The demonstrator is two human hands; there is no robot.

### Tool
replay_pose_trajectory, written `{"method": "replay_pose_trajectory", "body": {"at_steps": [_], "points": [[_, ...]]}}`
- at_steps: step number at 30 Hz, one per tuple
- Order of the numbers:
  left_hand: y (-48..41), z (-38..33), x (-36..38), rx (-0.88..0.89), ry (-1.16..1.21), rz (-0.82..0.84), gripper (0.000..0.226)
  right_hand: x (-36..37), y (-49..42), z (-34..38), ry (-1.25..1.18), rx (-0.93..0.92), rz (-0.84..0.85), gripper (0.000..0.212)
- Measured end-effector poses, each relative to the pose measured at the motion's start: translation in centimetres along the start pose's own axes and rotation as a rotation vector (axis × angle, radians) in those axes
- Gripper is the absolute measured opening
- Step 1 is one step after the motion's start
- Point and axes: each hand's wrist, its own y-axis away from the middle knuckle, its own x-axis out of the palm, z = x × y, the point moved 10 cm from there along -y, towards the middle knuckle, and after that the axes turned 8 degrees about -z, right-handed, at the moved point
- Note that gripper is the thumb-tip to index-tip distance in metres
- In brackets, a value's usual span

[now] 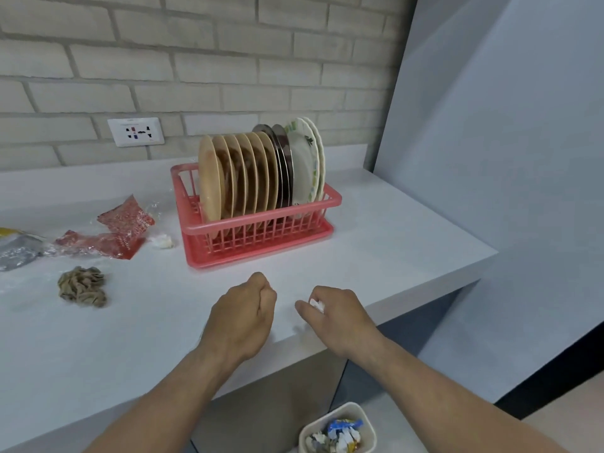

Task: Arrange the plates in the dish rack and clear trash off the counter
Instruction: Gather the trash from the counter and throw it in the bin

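Observation:
A red plastic dish rack [261,235] stands on the white counter [392,237], holding several upright plates: beige ones [235,178], two steel ones [283,165] and white patterned ones [305,165]. My left hand [243,317] hovers over the counter's front as a fist, with nothing visible in it. My right hand [336,313] is closed on a small white scrap of paper [316,304]. Trash lies at the left: red wrappers [114,233], a crumpled brown paper [82,286], a small white wad [161,240] and a silver packet [16,250].
A small cream bin [366,420] with wrappers inside sits on the floor below the counter's front edge. A wall socket [135,131] is set in the brick wall behind. A grey panel [490,158] closes off the right side.

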Motion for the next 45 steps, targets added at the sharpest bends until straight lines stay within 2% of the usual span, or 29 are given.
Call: {"method": "replay_pose_trajectory", "body": {"at_steps": [7,11,15,18,21,24,26,30,32,34,38,40,45], "points": [[2.6,0.7,5.8,0.06,0.07,0.26,0.012,0.7,2.1,-4.1,-0.027,0.086,-0.055,0.03],[4.3,-0.3,8.2,0.171,0.111,0.313,0.016,1.6,3.5,-6.2,-0.015,0.108,-0.03,0.031],[6.4,-0.8,11.1,0.195,0.131,0.377,0.014,2.8,5.1,-9.3,0.006,0.16,0.038,0.03],[8.3,0.2,14.5,0.131,0.058,0.481,0.016,3.5,6.1,-12.1,0.075,0.188,0.096,0.036],[10.4,1.8,18.2,0.079,-0.139,0.567,0.044,4.8,6.5,-15.8,0.061,0.225,0.14,0.041],[11.8,3.1,21.4,-0.041,-0.213,0.544,0.054,6.8,6.8,-20.1,0.018,0.258,0.233,0.033],[12.5,3.9,23.4,-0.123,-0.223,0.528,0.051,7.7,6.7,-22.8,-0.016,0.265,0.28,0.03],[14.2,6.6,29.3,-0.257,-0.197,0.559,0.025,10.2,6.3,-29.2,-0.036,0.321,0.365,0.035],[15.8,8.8,32.8,-0.392,-0.131,0.622,0.017,12.1,6.3,-33.4,-0.002,0.365,0.416,0.031],[17.7,11.1,36.5,-0.458,-0.106,0.7,0.02,14.3,6.6,-37.6,0.025,0.426,0.454,0.025],[20.2,14.7,43.1,-0.478,-0.129,0.79,0.044,18.9,7.2,-44.7,0.026,0.471,0.468,0.04],[21.0,16.1,46.7,-0.479,-0.13,0.801,0.044,21.0,7.3,-47.8,-0.007,0.474,0.423,0.043],[22.8,21.6,55.8,-0.356,-0.297,0.823,0.038,26.5,8.5,-54.8,-0.142,0.483,0.294,0.026]]}}
